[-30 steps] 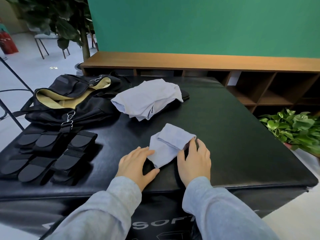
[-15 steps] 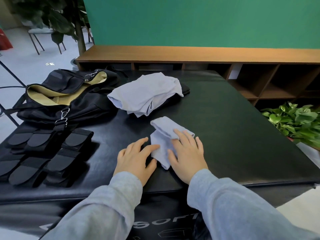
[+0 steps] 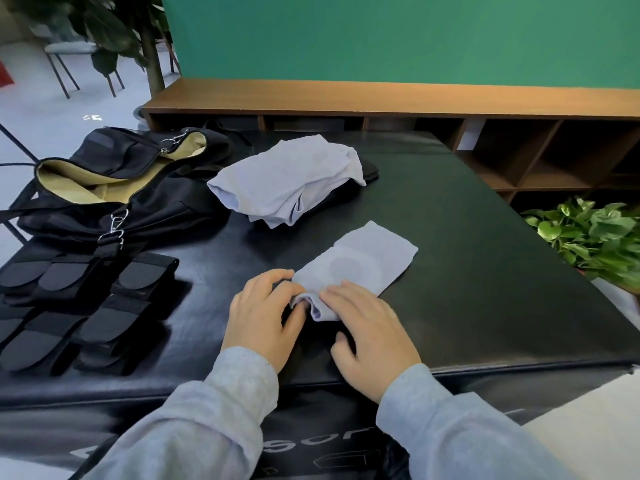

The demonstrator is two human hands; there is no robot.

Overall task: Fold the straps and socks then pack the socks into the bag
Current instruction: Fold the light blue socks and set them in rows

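Near the front edge of the black padded table (image 3: pixel 450 237) lay the pale blue sock (image 3: pixel 363 261), flat and stretched away to the right, its near end bunched between the two hands. The left hand (image 3: pixel 263 313) had its fingers curled at that end, thumb seemingly tucked under the rolled lip. The right hand (image 3: pixel 367 327) lay over the near end with fingers fairly straight, pressing rather than gripping. The hands were close together, nearly touching across the sock.

Risks, as judged: the roll looked loose, so it could spring open once the hands lift. The fabric was thin and might skew, giving a crooked fold. The sock sat close to the table edge and a sideways drag could pull it off.

Further back sat a heap of the same blue fabric (image 3: pixel 287 181), probably more socks waiting. Left of it was the black bag (image 3: pixel 131 188), mouth open, tan lining showing. In front of the bag the black straps (image 3: pixel 86 306) lay in folded rows.

Hard to make out: how many items were in the heap; something dark under its far edge, unidentified; the left thumb's exact hold; the right palm's contact. The straps ran off the left border. The lettering on the table's front face was partly covered by the grey sleeves (image 3: pixel 221 410).
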